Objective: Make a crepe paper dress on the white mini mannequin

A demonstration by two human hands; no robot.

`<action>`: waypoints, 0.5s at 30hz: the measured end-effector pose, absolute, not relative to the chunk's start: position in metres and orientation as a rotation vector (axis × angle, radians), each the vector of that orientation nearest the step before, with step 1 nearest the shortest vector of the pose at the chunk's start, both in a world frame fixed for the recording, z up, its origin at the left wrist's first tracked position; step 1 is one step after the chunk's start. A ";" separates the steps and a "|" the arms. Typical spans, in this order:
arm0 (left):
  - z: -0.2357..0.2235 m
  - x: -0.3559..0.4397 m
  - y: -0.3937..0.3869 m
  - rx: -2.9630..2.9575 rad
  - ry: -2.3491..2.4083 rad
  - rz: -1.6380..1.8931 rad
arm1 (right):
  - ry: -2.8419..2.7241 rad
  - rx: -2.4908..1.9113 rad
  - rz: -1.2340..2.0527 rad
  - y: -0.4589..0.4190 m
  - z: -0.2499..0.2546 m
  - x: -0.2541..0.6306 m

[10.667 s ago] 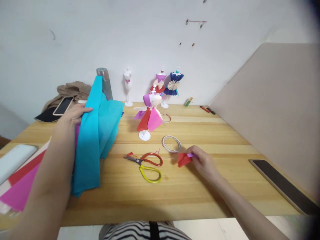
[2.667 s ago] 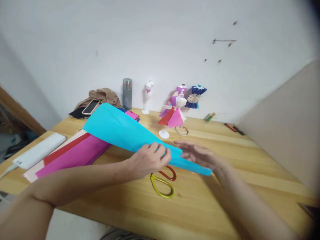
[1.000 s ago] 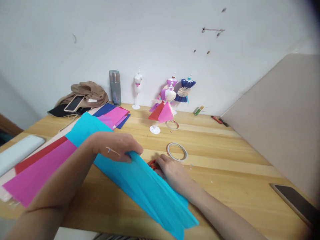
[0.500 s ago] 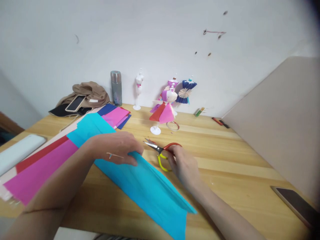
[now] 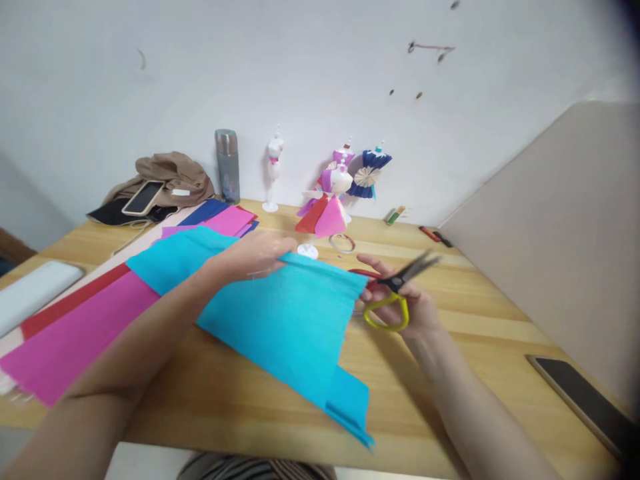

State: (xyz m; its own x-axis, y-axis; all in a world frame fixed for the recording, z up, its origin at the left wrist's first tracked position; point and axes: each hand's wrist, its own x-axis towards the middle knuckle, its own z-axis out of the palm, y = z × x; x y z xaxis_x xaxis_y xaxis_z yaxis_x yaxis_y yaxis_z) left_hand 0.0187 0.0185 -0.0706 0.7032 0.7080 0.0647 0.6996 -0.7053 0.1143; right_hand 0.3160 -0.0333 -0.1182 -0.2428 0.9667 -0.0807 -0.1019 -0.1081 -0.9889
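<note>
My left hand (image 5: 263,253) is closed on the upper edge of a bright blue sheet of crepe paper (image 5: 290,327), which hangs in folds over the table. A lower flap of the sheet sticks out to the right. Scissors (image 5: 395,287) with one red and one yellow handle are in my right hand (image 5: 405,310), blades pointing up and right, away from the paper. The right fingers are partly spread around the handles. Their tips meet the paper's upper right corner, though whether they pinch it is hard to see.
Coloured paper sheets (image 5: 85,333) lie at left beside a white box-like device (image 5: 40,293). Behind stand a bottle (image 5: 227,167), a bare mini mannequin (image 5: 273,167) and dressed ones (image 5: 327,213). A phone (image 5: 575,400) lies at right; a brown cloth (image 5: 175,173) at back left.
My right hand has turned over, swinging the scissors' blades from left to upper right, and reached the paper's corner. My left hand has moved up and slightly right, lifting and spreading the blue sheet.
</note>
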 end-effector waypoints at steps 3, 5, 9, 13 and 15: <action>-0.083 0.021 0.031 2.880 1.380 0.179 | -1.354 -1.033 1.410 -0.031 -0.119 0.319; -0.087 0.020 0.036 2.903 1.413 0.159 | -1.412 -1.042 1.275 -0.025 -0.124 0.321; -0.083 0.009 0.035 2.787 1.164 -0.077 | -1.614 -1.302 1.038 -0.011 -0.142 0.332; -0.073 0.004 0.024 2.566 0.923 -0.306 | -1.726 -1.515 1.065 0.001 -0.160 0.348; -0.072 0.006 0.018 2.541 0.904 -0.353 | -1.775 -1.703 0.898 0.007 -0.164 0.359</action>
State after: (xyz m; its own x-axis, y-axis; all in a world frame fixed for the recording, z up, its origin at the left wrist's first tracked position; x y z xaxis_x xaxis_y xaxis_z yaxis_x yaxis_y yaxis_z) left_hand 0.0063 0.0184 -0.0717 0.7568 0.5405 -0.3677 0.6467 -0.7012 0.3003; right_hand 0.3592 0.0066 -0.1636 -0.0767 0.9940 -0.0777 0.6513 -0.0091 -0.7588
